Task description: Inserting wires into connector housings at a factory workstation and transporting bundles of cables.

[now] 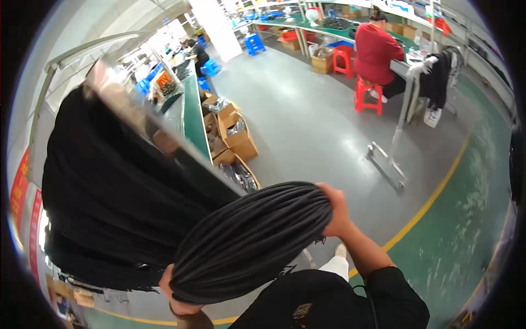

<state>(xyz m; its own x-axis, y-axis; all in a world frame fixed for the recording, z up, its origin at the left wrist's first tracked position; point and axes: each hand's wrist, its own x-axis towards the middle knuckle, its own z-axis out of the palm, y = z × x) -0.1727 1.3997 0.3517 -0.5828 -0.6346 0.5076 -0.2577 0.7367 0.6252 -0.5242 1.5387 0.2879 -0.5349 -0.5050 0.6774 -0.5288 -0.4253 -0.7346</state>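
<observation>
Head view: both hands, left hand (178,299) and right hand (335,211), clasp the ends of a thick black cable bundle (252,241), fingers wrapped round it; likely heavy, floppy, best gripped at both ends.

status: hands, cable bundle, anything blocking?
Left hand and right hand grip opposite ends of black cable bundle, held chest-high. More black cables hang from rack at left, touching it. Floor ahead open.

Left hand (174,296) and right hand (335,211) grip a black cable bundle (249,241).
</observation>
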